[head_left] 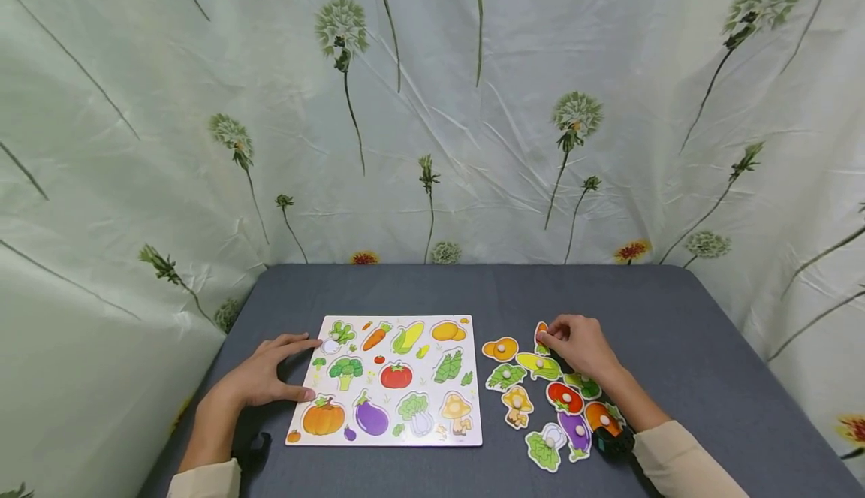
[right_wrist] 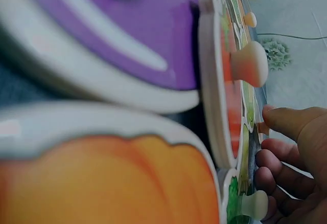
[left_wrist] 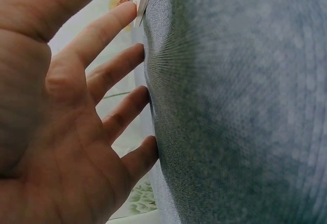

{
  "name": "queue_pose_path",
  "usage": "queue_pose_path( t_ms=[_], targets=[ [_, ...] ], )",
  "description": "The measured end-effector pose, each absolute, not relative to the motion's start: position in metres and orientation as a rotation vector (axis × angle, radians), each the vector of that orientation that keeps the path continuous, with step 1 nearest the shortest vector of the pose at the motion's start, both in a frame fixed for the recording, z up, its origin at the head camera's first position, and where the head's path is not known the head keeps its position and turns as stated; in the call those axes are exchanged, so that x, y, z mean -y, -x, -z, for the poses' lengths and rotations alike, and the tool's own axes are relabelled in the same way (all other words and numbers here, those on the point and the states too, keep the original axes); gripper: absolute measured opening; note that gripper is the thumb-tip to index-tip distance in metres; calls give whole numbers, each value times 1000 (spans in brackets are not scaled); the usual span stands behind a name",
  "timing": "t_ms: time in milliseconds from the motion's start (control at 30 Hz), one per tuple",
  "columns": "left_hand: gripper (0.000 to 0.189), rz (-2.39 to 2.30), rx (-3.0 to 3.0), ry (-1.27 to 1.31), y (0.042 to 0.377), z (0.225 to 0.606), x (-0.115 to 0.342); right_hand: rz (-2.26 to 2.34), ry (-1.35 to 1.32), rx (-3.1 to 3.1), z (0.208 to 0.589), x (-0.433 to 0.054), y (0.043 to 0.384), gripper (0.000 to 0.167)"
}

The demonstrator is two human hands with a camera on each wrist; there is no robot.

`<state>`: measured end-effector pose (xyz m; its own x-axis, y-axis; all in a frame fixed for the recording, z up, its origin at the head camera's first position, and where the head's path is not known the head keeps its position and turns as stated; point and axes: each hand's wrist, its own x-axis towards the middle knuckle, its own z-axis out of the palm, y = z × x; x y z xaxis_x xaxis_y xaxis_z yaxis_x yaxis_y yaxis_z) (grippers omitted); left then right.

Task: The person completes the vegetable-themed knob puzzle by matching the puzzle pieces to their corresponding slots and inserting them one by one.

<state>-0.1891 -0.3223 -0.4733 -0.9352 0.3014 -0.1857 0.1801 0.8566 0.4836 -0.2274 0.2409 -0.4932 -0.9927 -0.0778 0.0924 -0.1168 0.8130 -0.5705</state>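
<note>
A white vegetable puzzle board point(head_left: 426, 363) with printed pictures lies on the table. My left hand point(head_left: 260, 378) rests at its left edge, thumb and index finger spread along the rim. In the left wrist view the fingers point(left_wrist: 115, 73) are extended, tips at the grey cloth. To the right of the board, my right hand point(head_left: 581, 344) pinches a carrot puzzle piece point(head_left: 540, 339) at the back of a cluster of knobbed pieces. Just in front of that hand lie a corn piece point(head_left: 539, 366) and a tomato piece point(head_left: 565, 398). The right wrist view shows thumb and fingertips together beyond the tomato piece's knob point(right_wrist: 250, 64).
Several other pieces lie close together: potato point(head_left: 500, 348), leafy green point(head_left: 505, 376), mushroom point(head_left: 517, 406), cabbage point(head_left: 546, 447), eggplant point(head_left: 575, 435) and pumpkin point(head_left: 601, 417). A dark wrist camera point(head_left: 613, 442) overlaps the pumpkin. A floral curtain point(head_left: 432, 107) hangs behind the grey table point(head_left: 405, 288).
</note>
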Motion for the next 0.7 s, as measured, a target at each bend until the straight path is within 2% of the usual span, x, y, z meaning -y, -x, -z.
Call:
queue_pose_path(
  t_ms=[700],
  targets=[
    [93,-700,-2774,-368,188,473,322,-806,-283,2845,489,-230,231,13]
  ],
)
